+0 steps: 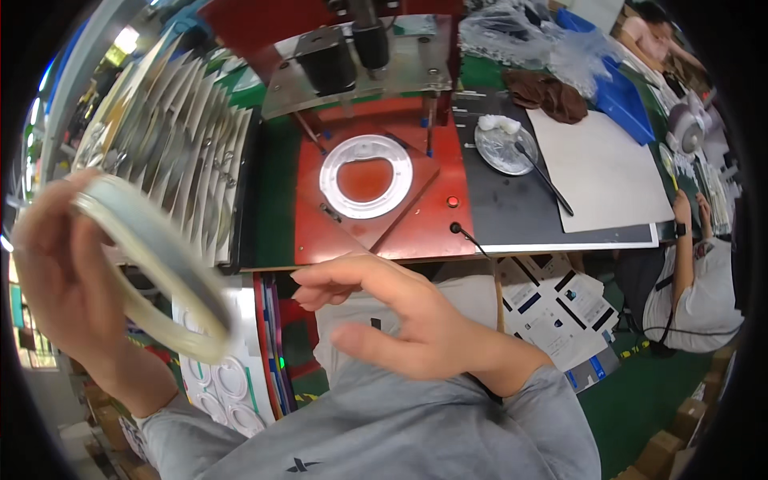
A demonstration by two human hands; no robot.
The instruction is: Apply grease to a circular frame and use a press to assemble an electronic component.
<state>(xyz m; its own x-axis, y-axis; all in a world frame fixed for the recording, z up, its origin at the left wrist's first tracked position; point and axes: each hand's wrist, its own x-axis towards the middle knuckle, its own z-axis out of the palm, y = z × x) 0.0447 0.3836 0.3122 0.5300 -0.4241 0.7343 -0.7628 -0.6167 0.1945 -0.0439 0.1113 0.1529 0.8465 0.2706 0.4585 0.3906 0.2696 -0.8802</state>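
1. Left hand [60, 280]: raised at the left edge, fingers curled around the rim of a white ring [152, 268], gripping it edge-on; ring blurred, well apart from the bench.
2. Right hand [408, 316]: empty, fingers spread and slightly bent, thumb apart, hovering over the lap just below the bench edge, reaching toward the held ring without touching it.
3. Red fixture plate [384, 232]: already loaded with a second white ring [366, 176], lying flat and seated at the centre, beneath the metal press head [360, 60].
4. Rack of upright white rings [188, 144]: standing left of the fixture, many slots filled.
5. Flat white rings [220, 380]: lying low at the left, beside the knee.
6. Shallow metal dish [502, 148] with a dark brush [544, 178]: on the black mat right of the fixture, untouched; brown cloth [552, 94] beyond.
7. Stage, as judged: one ring placed on the fixture, another in hand and not yet set down; whether the seated ring is finished cannot be told.
8. Another person [696, 288]: seated at the right, apart from this work.
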